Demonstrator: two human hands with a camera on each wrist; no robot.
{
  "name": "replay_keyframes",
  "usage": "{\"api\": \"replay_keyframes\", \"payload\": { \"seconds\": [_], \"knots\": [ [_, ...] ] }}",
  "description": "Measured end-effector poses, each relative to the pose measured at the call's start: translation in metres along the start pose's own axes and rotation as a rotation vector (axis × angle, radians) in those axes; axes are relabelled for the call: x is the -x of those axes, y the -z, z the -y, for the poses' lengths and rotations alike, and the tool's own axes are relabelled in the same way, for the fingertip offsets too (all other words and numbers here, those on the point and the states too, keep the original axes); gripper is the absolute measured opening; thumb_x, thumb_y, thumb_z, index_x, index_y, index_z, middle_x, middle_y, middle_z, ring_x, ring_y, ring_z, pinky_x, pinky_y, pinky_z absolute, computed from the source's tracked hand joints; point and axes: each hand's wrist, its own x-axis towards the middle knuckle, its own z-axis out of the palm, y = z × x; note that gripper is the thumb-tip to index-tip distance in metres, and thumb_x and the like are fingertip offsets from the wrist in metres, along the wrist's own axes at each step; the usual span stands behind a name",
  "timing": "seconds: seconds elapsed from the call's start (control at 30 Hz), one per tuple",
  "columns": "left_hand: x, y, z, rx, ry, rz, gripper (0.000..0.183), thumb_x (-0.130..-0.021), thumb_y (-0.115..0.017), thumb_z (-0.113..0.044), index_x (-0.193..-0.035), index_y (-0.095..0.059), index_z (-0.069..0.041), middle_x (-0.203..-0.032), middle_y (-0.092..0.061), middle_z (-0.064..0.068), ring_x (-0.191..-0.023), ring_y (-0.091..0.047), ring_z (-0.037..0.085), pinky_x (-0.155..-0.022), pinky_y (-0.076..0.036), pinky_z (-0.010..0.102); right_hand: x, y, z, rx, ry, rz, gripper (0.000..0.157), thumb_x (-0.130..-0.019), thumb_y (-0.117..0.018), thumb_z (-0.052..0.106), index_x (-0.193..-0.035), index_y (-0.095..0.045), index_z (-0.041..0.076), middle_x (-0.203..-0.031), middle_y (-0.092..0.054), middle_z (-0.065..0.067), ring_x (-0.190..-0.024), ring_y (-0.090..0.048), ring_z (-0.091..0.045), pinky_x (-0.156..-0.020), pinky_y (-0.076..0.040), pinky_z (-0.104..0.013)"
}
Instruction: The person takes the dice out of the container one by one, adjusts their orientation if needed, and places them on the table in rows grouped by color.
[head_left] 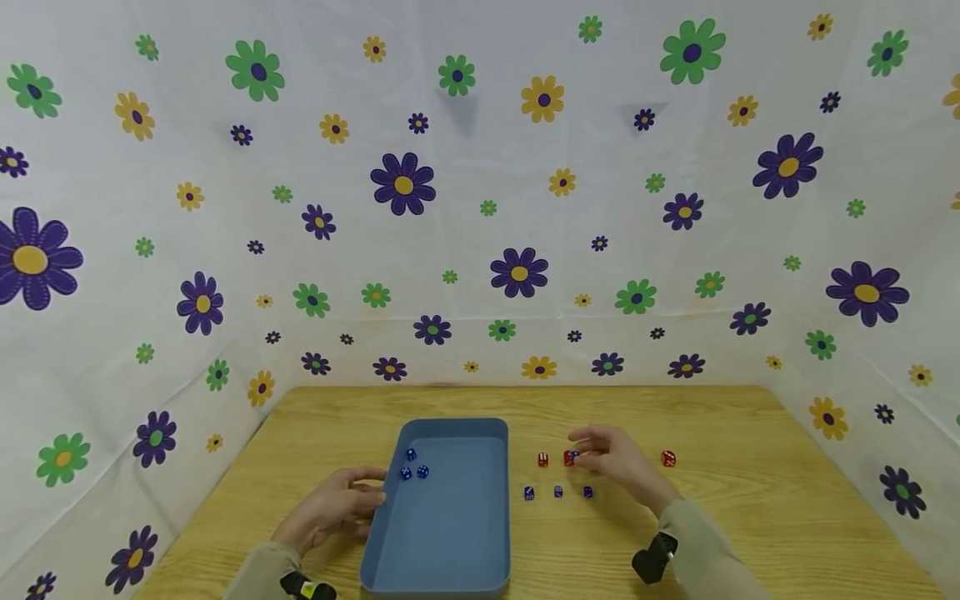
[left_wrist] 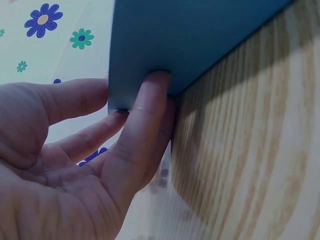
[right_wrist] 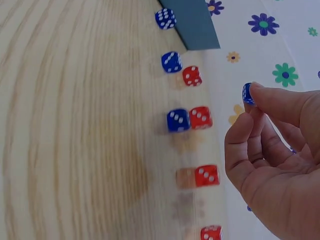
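Observation:
My right hand (head_left: 611, 456) pinches a blue die (right_wrist: 247, 93) between thumb and fingers, held above the table. Beneath and around it stand red dice, one of them (head_left: 543, 459) near the tray and another (head_left: 668, 458) farther right. Closer to me lies a row of blue dice, including one (head_left: 528, 493) beside the tray and one (head_left: 588, 492) at the row's right end. A blue-grey tray (head_left: 457, 533) has several blue dice (head_left: 423, 472) at its far left. At the tray's left side, my left hand (head_left: 333, 507) touches the outer wall with its fingers loosely extended.
The wooden table (head_left: 720, 533) carries everything. A white cloth with printed flowers (head_left: 480, 225) hangs behind it and along both sides. Black wrist cameras (head_left: 655, 557) sit on both sleeves.

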Motion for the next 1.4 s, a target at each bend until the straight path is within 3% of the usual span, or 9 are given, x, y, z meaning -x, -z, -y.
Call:
{"api": "replay_keyframes", "payload": {
  "seconds": [0.27, 0.57, 0.97, 1.4],
  "knots": [
    [-0.001, -0.001, -0.001, -0.011, -0.008, -0.023, 0.052, -0.096, -0.061, -0.010, -0.143, -0.043, 0.001, -0.121, -0.064, 0.019, -0.095, -0.069, 0.025, -0.072, -0.060, 0.041, 0.006, 0.020, -0.016, 0.054, -0.036, -0.009, 0.035, -0.090, -0.066, 0.000, -0.124, -0.061, -0.003, -0.108, -0.068, -0.015, -0.087, -0.062, -0.017, -0.075, -0.056, -0.032],
    [-0.001, 0.001, 0.000, -0.011, -0.010, -0.012, 0.052, -0.095, -0.062, -0.010, -0.142, -0.043, 0.001, -0.120, -0.065, 0.018, -0.096, -0.069, 0.026, -0.073, -0.059, 0.042, 0.017, 0.036, -0.026, 0.083, -0.093, 0.021, 0.040, -0.086, -0.070, -0.001, -0.124, -0.061, -0.003, -0.107, -0.068, -0.013, -0.091, -0.063, -0.019, -0.074, -0.055, -0.032],
    [0.000, 0.001, 0.002, 0.013, -0.020, 0.038, 0.055, -0.094, -0.063, -0.011, -0.143, -0.041, 0.003, -0.121, -0.064, 0.020, -0.097, -0.070, 0.026, -0.075, -0.059, 0.043, 0.026, 0.041, -0.035, 0.137, -0.077, 0.107, 0.039, -0.080, -0.076, -0.001, -0.117, -0.064, -0.004, -0.103, -0.072, -0.012, -0.091, -0.065, -0.019, -0.074, -0.053, -0.029],
    [-0.002, 0.002, 0.004, 0.018, -0.002, 0.013, 0.055, -0.093, -0.065, -0.011, -0.142, -0.043, 0.001, -0.119, -0.064, 0.018, -0.096, -0.069, 0.026, -0.076, -0.059, 0.044, 0.027, 0.043, -0.036, 0.131, -0.101, 0.138, 0.039, -0.081, -0.075, -0.002, -0.119, -0.063, -0.004, -0.105, -0.072, -0.012, -0.094, -0.066, -0.021, -0.075, -0.053, -0.031]
  ]
}}
